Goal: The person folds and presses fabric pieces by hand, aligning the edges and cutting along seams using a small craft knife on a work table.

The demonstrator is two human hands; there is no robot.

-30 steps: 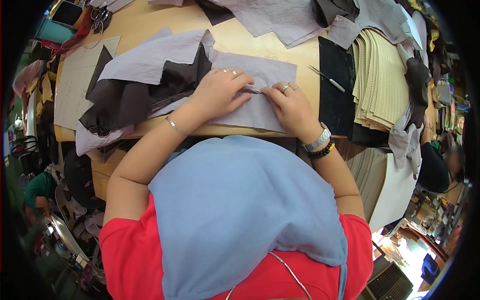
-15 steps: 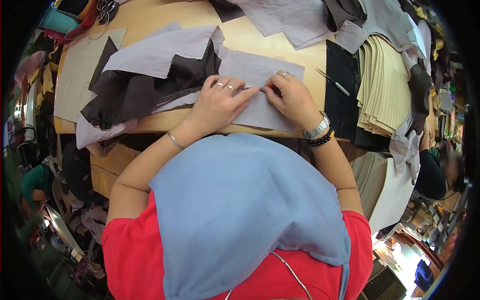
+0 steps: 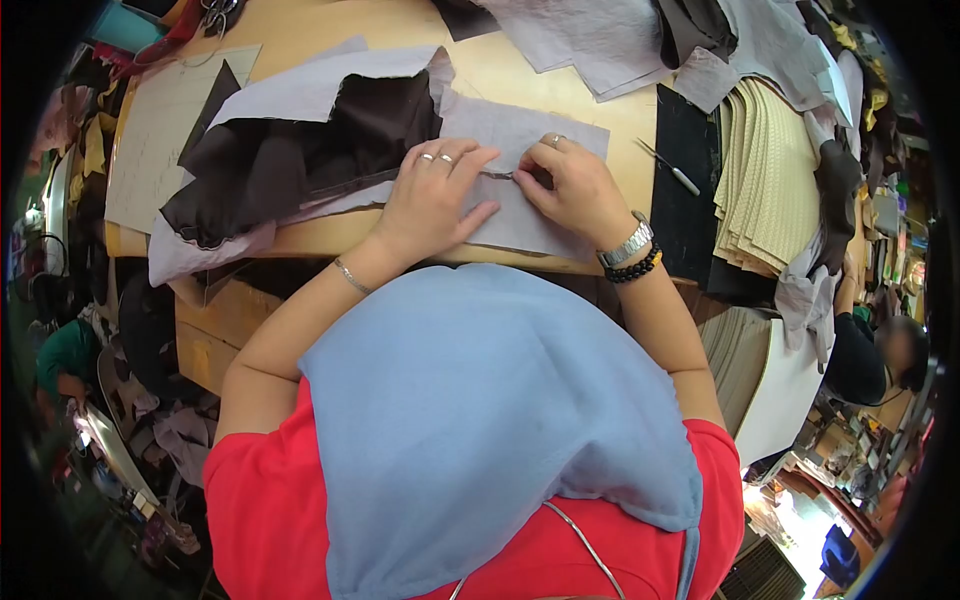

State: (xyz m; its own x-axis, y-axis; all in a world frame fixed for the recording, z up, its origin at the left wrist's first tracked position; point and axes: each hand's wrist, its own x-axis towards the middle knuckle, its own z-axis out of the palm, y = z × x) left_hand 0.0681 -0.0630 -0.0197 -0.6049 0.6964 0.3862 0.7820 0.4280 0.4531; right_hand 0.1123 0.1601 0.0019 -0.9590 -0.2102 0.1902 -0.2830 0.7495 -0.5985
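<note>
A pale grey cloth piece [image 3: 540,125] lies flat on the wooden table, with a narrow dark strip [image 3: 497,175] across its middle. My left hand [image 3: 432,195] rests on the cloth at the strip's left side, thumb and fingers apart. On the right, my right hand [image 3: 568,190] pinches the strip's right end between thumb and fingertips. Left of my left hand lies a bunched dark brown cloth [image 3: 290,160] with a pale grey layer [image 3: 300,88] folded over its back part.
A pointed tool with a light handle [image 3: 680,175] lies beside a black strip [image 3: 690,215]. Stacked cream textured sheets [image 3: 765,170] stand farther right. More grey cloth [image 3: 570,35] covers the table's back. A person [image 3: 865,355] is at the far right, another [image 3: 68,360] at the left.
My left hand has opened wider, its thumb now apart from the fingers. The brown cloth shows more, its grey layer shifted back. My right hand keeps its pinch near the strip.
</note>
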